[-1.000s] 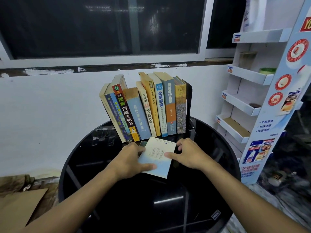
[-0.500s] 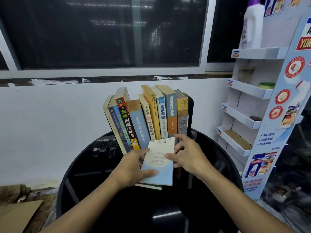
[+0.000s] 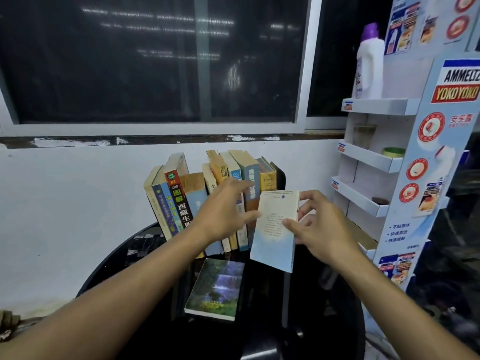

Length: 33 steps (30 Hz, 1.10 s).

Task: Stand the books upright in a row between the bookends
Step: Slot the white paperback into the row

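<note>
— Left entries?
— Row of books [image 3: 179, 201]: upright, leaning, on the black table [image 3: 259, 307]. Left hand [image 3: 223, 209]: fingers straight, spread, empty, before the row.
— Centre, right?
— Waterfall-cover book [image 3: 215, 284]: flat on the table. Pale blue book [image 3: 274, 235]: raised, near upright, before the row's right end. Right hand [image 3: 319, 229]: thumb on cover, fingers curled behind, gripping it.

Eleven books: nine standing books [image 3: 179, 201], one held book [image 3: 275, 229], one flat book [image 3: 218, 284]. One bookend [image 3: 281, 178], two hands: left hand [image 3: 223, 211], right hand [image 3: 319, 229]; one table [image 3: 259, 320], one bottle [image 3: 368, 66], one rack [image 3: 374, 106]
</note>
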Tool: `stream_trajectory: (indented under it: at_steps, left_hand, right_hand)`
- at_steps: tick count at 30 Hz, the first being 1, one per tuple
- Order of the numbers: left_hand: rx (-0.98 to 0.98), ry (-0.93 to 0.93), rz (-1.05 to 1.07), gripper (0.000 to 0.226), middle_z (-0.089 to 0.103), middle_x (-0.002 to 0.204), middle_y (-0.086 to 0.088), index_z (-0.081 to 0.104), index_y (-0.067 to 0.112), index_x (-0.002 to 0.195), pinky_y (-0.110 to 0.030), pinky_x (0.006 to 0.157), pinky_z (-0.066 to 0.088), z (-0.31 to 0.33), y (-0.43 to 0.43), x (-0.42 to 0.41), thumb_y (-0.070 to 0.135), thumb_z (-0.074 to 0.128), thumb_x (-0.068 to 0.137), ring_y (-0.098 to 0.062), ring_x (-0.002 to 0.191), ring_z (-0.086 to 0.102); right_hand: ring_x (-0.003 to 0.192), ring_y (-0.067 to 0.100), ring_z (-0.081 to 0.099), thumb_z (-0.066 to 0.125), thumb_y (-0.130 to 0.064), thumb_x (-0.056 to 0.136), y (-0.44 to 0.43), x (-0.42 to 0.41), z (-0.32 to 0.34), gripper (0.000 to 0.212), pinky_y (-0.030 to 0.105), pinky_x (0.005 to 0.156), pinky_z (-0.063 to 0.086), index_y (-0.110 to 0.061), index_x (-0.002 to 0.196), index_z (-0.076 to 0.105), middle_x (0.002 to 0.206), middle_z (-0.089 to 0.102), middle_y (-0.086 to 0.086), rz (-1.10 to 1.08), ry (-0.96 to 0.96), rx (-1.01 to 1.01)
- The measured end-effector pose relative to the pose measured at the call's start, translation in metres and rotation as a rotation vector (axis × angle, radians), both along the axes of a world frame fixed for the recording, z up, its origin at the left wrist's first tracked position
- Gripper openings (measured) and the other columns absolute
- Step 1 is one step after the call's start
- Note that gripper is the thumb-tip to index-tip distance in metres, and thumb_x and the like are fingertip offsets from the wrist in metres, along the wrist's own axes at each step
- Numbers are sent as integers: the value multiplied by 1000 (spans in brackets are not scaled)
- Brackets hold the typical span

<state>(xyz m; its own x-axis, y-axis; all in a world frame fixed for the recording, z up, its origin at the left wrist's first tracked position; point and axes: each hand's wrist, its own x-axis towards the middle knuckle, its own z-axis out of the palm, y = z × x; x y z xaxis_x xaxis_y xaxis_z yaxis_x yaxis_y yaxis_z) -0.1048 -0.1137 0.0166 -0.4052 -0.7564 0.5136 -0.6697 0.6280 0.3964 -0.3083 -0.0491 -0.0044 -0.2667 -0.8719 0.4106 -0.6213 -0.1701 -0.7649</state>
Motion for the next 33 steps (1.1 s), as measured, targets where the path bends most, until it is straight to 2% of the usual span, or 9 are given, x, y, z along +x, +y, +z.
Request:
stream_trajectory:
  at_steps: [3,5,8,11,14,18,22,28,33]
  left_hand:
    - [-212,-12,11,58,53,128,7,53,28,140,-28,97,40,22,-18,-16,39,75,87,-11,120,45]
    - [-306,-56,51,54,52,132,8,56,29,138,-34,103,35,30,-30,-26,38,73,88,-12,125,44]
    - [-327,-153,115,49,51,139,10,57,34,136,-46,116,17,32,-44,-39,39,70,89,-13,135,39]
    - [-305,-249,149,45,51,143,11,59,38,133,-56,119,5,27,-51,-46,41,70,89,-13,140,37]
    - [-305,-296,168,45,49,147,12,59,40,134,-59,120,6,20,-54,-49,43,69,90,-14,141,38]
    - [-319,-279,182,44,50,145,12,60,38,132,-54,120,10,18,-54,-49,40,70,89,-15,139,40]
    - [-338,-254,193,41,53,138,13,63,36,126,-45,116,19,16,-55,-48,38,75,86,-16,135,44]
    - [-363,-238,217,42,54,134,14,63,36,123,-38,107,23,11,-57,-48,33,77,84,-16,130,44]
    - [-372,-204,204,41,55,131,13,64,35,122,-37,105,24,8,-57,-47,29,77,84,-17,127,45]
  right_hand:
    - [81,15,67,83,-23,81,4,-11,6,48,46,68,61,-26,116,51,85,61,-8,-48,76,-17]
    - [79,12,65,81,-22,83,7,-16,9,47,39,67,60,-25,119,50,86,60,-8,-68,111,-33]
    - [78,11,64,79,-23,85,9,-21,12,47,32,64,54,-25,122,50,88,60,-10,-90,160,-67]
    - [74,8,64,78,-23,86,9,-24,15,46,32,63,54,-27,123,50,87,59,-11,-96,190,-94]
    - [69,5,63,76,-23,87,8,-26,16,46,33,63,54,-28,124,50,86,58,-12,-96,205,-125]
    - [67,2,61,75,-22,88,5,-26,19,46,13,53,43,-26,125,50,86,58,-11,-95,249,-154]
    - [64,1,60,73,-17,89,3,-24,24,46,8,57,43,-21,128,50,86,57,-6,-75,259,-194]
    - [67,3,57,70,-16,92,-8,-17,27,47,8,59,43,-20,133,48,88,55,-6,-70,312,-237]
    - [82,11,51,65,-16,95,-23,-12,21,49,10,56,37,-22,139,43,114,59,1,-73,417,-256]
